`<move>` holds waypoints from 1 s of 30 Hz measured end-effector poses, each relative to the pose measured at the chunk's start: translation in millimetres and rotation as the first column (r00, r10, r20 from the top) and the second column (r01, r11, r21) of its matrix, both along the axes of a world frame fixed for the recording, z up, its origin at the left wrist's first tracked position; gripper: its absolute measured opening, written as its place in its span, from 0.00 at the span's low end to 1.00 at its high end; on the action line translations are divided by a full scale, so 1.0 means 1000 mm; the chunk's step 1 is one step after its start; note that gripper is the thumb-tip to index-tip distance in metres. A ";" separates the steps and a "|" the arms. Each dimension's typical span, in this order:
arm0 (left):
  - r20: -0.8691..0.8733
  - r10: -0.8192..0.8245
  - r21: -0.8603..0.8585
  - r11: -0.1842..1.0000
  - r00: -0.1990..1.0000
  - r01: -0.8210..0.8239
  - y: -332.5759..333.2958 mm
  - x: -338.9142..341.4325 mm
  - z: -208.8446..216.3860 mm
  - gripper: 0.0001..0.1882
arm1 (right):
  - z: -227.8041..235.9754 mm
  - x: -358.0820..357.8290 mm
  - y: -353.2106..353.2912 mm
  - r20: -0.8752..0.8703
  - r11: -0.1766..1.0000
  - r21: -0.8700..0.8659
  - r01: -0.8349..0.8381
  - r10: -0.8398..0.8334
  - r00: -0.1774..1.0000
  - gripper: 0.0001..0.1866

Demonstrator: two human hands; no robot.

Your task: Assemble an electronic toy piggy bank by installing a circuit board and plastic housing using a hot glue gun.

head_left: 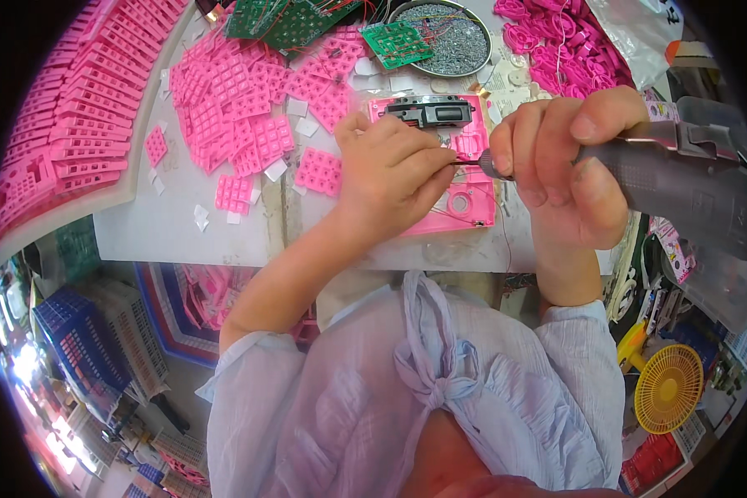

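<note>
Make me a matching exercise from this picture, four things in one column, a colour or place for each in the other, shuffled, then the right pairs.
Things
1. Screwdriver
2. Fan
3. Circuit boards
4. Casing

Colours and places
A. Green, at the far side of the table
B. Pink, partly hidden behind the left hand
C. Held in the right hand
D. Yellow, at the lower right of the picture

Pairs: 1-C, 2-D, 3-A, 4-B

Head view: I see the right hand (568, 158) gripping a dark screwdriver (681, 170), its bit (468, 163) at the left hand (390, 173), over a pink housing (483, 209).
</note>
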State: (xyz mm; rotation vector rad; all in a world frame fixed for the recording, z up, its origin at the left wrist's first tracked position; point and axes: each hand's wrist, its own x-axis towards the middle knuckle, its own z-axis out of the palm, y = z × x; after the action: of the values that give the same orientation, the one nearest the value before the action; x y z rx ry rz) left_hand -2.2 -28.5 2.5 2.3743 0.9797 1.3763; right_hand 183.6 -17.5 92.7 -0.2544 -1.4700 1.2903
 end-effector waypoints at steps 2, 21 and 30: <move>-0.004 0.026 0.081 0.996 1.000 -0.026 0.002 0.002 0.005 0.11 | 0.002 0.011 0.016 0.041 0.990 0.064 -0.127 0.124 0.991 0.13; -0.322 0.160 -0.001 0.986 0.933 -0.169 0.033 0.009 -0.011 0.10 | -0.069 0.000 0.063 0.048 0.952 -0.114 0.285 -0.281 0.959 0.05; -0.317 0.000 -0.151 0.987 0.948 -0.050 0.049 0.010 -0.011 0.17 | -0.065 0.022 0.096 0.169 0.964 -0.262 0.037 0.008 0.986 0.07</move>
State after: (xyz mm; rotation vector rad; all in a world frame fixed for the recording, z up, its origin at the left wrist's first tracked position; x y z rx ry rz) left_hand 7.6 21.0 -8.0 2.5146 1.1539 0.8997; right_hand 205.8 78.8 27.8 -0.5612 -1.4306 1.4830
